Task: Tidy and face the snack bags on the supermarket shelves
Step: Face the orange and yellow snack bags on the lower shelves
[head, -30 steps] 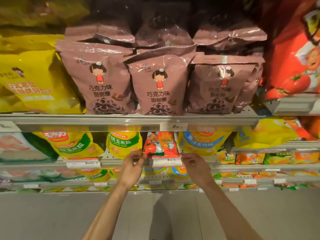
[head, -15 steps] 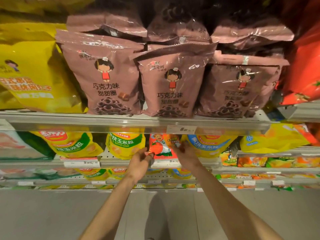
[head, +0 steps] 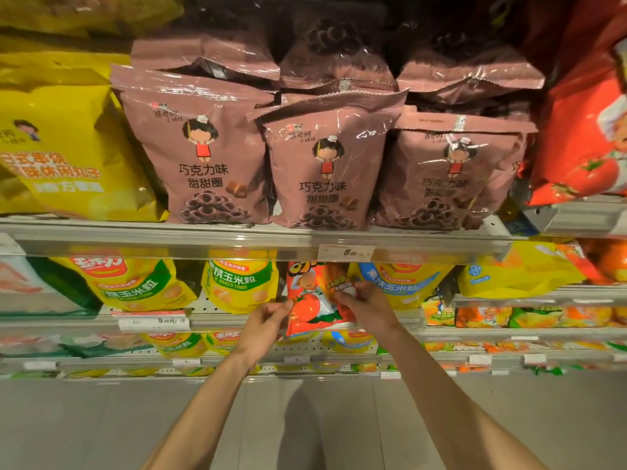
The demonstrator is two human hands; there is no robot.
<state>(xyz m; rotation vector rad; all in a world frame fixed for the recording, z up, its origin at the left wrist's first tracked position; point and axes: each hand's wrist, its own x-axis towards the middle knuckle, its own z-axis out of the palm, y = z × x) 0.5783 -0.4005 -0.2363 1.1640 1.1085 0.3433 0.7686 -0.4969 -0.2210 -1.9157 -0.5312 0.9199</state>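
Pinching the small red tomato snack bag from both sides, the left hand is curled on its left edge and the right hand is closed on its upper right corner. The bag is held upright at the front of the second shelf, between a yellow baked-corn bag on the left and a blue-topped yellow corn bag on the right; its lower edge overhangs the shelf lip. Another yellow corn bag is seen further left, above a white price tag. On the top shelf three mauve chocolate ring bags are stood in a row: left, middle and right, with more of the same stacked behind. A large yellow bag is placed at their left and a large red tomato bag at their right. A price label is clipped to the top shelf rail.
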